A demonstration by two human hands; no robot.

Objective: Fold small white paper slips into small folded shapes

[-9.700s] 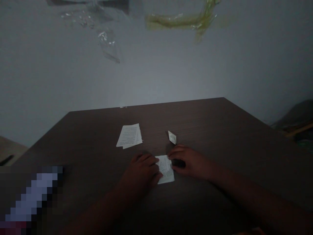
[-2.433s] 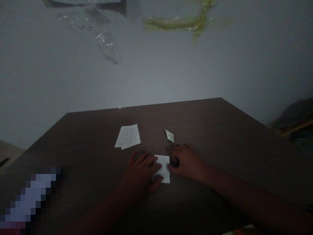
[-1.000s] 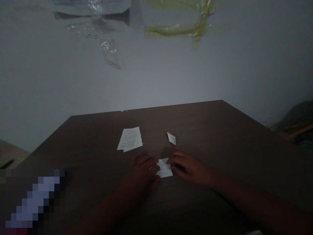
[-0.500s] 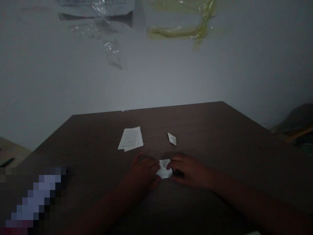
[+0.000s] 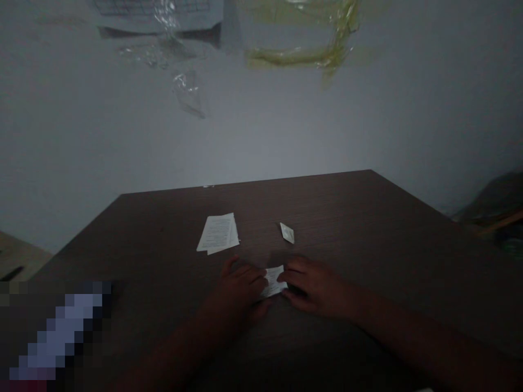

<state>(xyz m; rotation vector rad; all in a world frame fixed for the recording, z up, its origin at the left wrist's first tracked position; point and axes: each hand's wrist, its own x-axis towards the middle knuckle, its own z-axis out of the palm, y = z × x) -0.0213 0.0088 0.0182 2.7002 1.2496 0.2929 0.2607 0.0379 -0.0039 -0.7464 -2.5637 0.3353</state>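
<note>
A small piece of printed white paper (image 5: pixel 274 281) lies between my two hands near the middle of the table. My left hand (image 5: pixel 245 286) grips its left side, fingers on top and thumb near the lower edge. From the right, my right hand (image 5: pixel 306 284) pinches the other side between fingers and thumb. Both hands cover the paper's side edges. Beyond them stands a small folded paper piece (image 5: pixel 287 233), tilted on the table. Printed sheets (image 5: pixel 218 233) lie overlapping, farther off to the left.
The dark wooden table (image 5: pixel 347 218) meets a pale wall (image 5: pixel 261 125) at the back. Clear and yellow tape (image 5: pixel 294 56) clings to the wall. A blurred, pixelated object (image 5: pixel 61 332) is at the lower left. Dim items (image 5: pixel 498 212) show past the right edge.
The paper between my hands has tilted slightly, and its lower edge now slants. My left thumb has come a little away from it. The other papers have stayed in place.
</note>
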